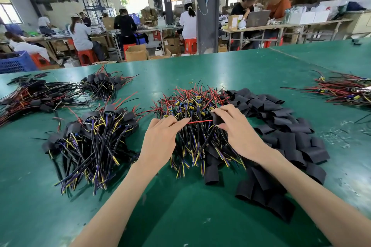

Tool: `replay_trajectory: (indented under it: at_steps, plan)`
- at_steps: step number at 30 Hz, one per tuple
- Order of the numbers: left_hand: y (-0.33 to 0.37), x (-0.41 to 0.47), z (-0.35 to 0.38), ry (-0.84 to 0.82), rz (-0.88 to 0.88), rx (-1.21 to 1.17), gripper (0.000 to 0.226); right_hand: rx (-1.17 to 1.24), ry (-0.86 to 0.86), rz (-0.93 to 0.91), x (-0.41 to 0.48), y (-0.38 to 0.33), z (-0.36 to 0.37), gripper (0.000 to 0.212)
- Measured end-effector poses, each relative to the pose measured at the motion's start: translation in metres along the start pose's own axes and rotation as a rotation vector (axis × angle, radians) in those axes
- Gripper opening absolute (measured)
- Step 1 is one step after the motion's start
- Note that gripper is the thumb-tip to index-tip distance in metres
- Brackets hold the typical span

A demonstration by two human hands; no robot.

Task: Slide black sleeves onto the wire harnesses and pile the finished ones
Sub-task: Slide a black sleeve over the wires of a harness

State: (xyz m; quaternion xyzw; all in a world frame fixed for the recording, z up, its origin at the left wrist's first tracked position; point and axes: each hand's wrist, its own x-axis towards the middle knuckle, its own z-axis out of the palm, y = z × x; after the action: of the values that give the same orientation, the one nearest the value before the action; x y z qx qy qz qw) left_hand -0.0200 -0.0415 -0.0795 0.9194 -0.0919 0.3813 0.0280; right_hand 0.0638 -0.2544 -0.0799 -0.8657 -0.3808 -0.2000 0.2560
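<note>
My left hand (162, 136) pinches the end of a red wire (199, 122) that stretches right into a black sleeve (217, 119) held in the fingers of my right hand (234, 126). Both hands hover over the central heap of bare wire harnesses (192, 118) with red, black, yellow and blue leads. Loose black sleeves (285, 138) lie in a wide spread to the right. A pile of sleeved harnesses (94, 136) sits to the left of my left hand.
More harness piles lie at the far left (34, 96), back left (102, 84) and far right (345, 90) of the green table (180, 216). Wire scraps (337, 136) litter the right side. Several people work at benches behind the table.
</note>
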Motion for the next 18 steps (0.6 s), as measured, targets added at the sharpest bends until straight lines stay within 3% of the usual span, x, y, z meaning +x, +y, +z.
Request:
replay_trajectory:
  at_steps: [10, 18]
  plan:
    - [0.002, 0.001, -0.005, 0.064, 0.046, 0.093, 0.064, -0.041, -0.020, -0.023, 0.000, -0.001, -0.003, 0.042]
    - [0.015, 0.002, -0.007, 0.042, 0.117, 0.083, 0.050, -0.309, 0.074, -0.117, -0.002, -0.009, -0.004, 0.041]
